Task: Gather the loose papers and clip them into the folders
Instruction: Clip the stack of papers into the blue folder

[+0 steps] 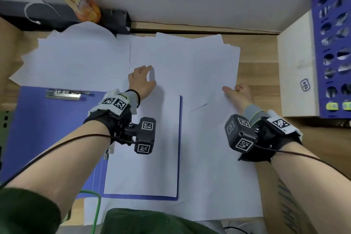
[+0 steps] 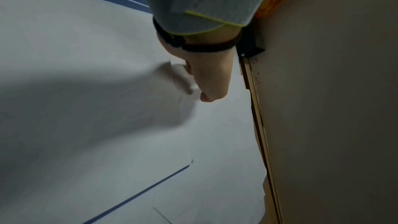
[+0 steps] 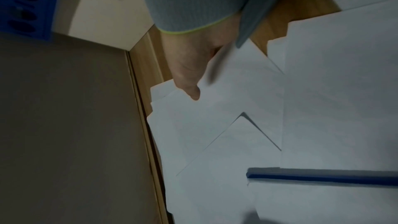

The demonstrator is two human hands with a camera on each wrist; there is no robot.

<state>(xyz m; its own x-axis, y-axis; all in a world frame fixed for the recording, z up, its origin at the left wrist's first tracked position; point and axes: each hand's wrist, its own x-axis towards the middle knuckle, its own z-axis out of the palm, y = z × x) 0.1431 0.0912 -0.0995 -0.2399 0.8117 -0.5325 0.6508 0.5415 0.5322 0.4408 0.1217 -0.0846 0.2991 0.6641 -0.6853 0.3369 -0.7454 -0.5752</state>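
Clearly I'm only starting the gathering.
My right hand [image 1: 237, 93] is pinching the right edge of the loose papers [image 1: 190, 66], thumb on top; my left hand [image 1: 142, 80] is resting on them, grip unclear. The blue folder [image 1: 47, 138] is lying open near left, most sheets sprawling unclipped.

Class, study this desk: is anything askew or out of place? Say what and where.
Yes. The loose papers lie fanned crookedly, overlapping at odd angles across the desk, with some running under the open blue folder. Only one sheet sits square inside it.
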